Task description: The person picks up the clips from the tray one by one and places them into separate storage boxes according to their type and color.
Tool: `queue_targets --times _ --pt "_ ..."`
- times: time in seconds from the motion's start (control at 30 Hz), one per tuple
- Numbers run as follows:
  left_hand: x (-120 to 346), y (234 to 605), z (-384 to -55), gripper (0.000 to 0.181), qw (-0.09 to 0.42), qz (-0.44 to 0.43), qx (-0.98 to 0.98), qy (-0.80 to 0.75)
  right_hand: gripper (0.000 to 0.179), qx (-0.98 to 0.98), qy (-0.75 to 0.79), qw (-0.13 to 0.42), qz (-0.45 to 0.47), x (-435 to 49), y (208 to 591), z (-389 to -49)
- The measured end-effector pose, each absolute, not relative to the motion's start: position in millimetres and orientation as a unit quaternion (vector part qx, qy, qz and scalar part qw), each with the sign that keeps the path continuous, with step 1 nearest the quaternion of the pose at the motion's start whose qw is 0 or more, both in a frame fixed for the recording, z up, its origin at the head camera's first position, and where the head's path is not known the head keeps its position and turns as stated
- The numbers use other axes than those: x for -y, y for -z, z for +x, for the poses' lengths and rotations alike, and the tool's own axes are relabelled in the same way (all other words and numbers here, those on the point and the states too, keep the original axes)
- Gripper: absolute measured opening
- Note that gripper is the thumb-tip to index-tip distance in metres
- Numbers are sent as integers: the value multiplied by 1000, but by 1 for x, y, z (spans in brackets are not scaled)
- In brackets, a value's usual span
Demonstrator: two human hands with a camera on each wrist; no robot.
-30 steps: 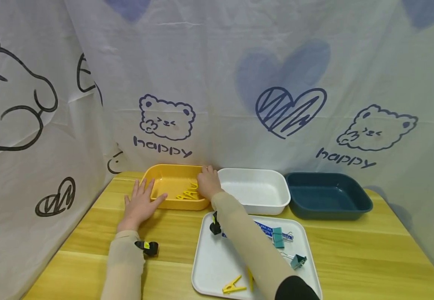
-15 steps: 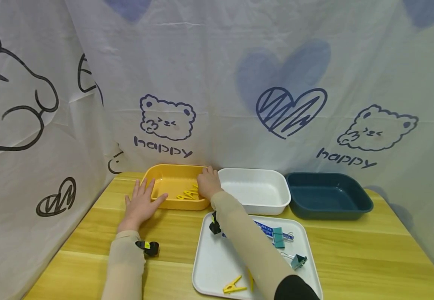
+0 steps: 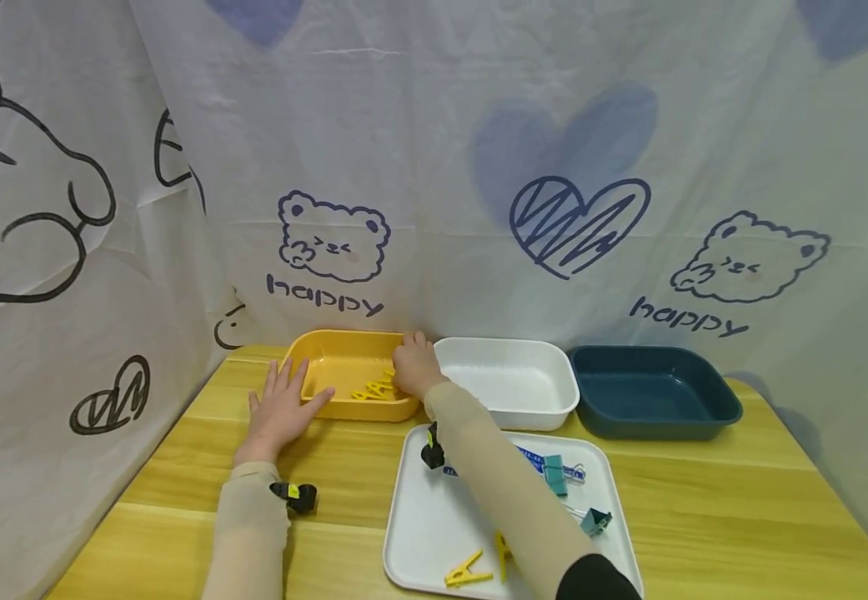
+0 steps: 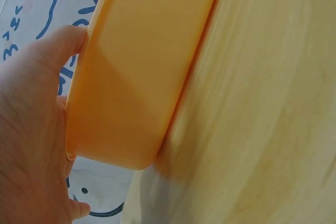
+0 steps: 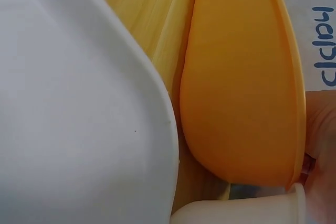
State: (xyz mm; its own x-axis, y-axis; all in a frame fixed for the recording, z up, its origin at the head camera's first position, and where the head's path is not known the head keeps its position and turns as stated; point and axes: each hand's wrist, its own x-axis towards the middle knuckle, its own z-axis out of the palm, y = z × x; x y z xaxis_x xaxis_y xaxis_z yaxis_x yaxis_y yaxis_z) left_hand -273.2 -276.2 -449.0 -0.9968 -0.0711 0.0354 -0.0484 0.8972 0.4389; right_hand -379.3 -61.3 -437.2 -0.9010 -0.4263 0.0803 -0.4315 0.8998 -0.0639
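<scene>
A yellow plastic bin [image 3: 339, 407] stands at the back left of the wooden table, with several yellow clothespins [image 3: 376, 388] in its right part. My left hand [image 3: 281, 414] rests on the bin's left end, fingers spread and thumb along the front rim. In the left wrist view that thumb [image 4: 71, 38] touches the rim from above. At the opposite end, my right hand [image 3: 417, 367] holds the right rim with bent fingers, beside the clothespins. Its fingertips are mostly hidden; the right wrist view shows only part of the hand [image 5: 321, 145] behind the rim.
A white bin [image 3: 510, 379] and a dark teal bin [image 3: 659, 396] stand in line rightward. In front, a white tray [image 3: 429, 517] bears teal binder clips [image 3: 556, 475], a blue strip with white markings [image 3: 531, 458] and yellow clothespins [image 3: 468, 570]. My right forearm crosses it.
Both hands stay at the yellow bin almost unmoved. The right forearm has shifted slightly rightward, showing more of one yellow clothespin on the tray.
</scene>
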Motion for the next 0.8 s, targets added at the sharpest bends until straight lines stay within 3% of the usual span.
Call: queue_targets --times 0.8 --pt "278 452 -276 93 22 30 973 226 20 961 -139 60 233 38 403 -348"
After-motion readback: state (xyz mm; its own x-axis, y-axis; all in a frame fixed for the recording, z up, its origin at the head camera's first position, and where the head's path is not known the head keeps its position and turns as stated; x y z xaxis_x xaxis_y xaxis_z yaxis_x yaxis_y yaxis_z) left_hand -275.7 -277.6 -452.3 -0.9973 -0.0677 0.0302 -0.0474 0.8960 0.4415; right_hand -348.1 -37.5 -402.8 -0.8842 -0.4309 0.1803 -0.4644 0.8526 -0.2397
